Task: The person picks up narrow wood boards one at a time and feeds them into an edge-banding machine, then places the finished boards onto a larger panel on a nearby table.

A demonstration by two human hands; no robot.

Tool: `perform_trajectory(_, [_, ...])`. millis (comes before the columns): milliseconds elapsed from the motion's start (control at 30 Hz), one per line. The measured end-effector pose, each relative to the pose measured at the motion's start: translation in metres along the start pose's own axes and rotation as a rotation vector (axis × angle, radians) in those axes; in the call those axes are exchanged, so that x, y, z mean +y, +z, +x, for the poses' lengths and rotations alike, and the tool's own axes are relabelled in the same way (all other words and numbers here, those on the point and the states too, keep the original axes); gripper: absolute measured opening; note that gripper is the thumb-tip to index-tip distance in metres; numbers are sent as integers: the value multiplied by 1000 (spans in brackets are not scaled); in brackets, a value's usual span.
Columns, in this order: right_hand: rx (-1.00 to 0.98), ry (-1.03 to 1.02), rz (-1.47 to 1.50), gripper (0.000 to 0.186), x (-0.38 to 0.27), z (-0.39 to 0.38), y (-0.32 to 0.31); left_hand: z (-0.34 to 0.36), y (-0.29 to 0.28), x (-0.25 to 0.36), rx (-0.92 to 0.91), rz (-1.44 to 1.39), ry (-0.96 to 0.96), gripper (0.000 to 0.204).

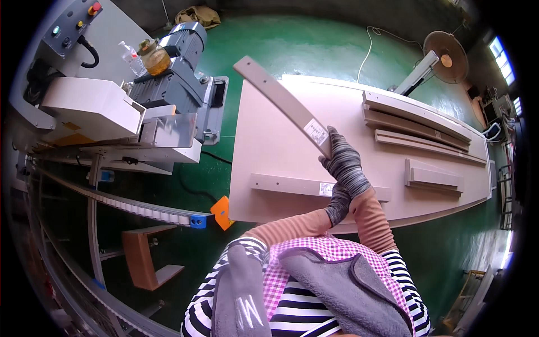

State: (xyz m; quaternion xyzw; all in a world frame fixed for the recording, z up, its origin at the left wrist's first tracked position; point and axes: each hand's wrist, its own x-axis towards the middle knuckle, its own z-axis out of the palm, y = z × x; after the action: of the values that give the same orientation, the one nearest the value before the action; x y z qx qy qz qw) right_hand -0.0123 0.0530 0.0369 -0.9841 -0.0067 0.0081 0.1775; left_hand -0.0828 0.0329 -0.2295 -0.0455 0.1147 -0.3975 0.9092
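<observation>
My right hand [345, 164], in a grey knitted glove, is closed on the near end of a long, narrow beige panel strip [281, 98]. The strip is raised at a slant above the table, pointing to the far left, with a white label close to my fingers. My left hand [338, 205], gloved the same way, is tucked under my right wrist, so its fingers are mostly hidden. It overlaps a second labelled panel strip [286, 184] lying along the table's near side; whether it grips that strip does not show.
Several long strips [415, 121] and a short stack of pieces [433, 177] lie on the right of the pale table [258, 129]. To the left stand a machine with a grey motor [182, 45] and a roller conveyor [123, 202]. A fan [446, 56] stands behind the table.
</observation>
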Motion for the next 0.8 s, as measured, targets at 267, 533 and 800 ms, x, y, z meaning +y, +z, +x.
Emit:
perform_trajectory(267, [-92,-170,-34,71,86,-65,13,-175,187,59,-139,1821,-218,37])
perform_trajectory(533, [-128,-295,-46,63,117,-98,48,-216,210,135,1,2683,793,53])
perform_trajectory(800, [-226,-99,-193,69,122,-95,73,-161,173,185,279,3130,-203,77])
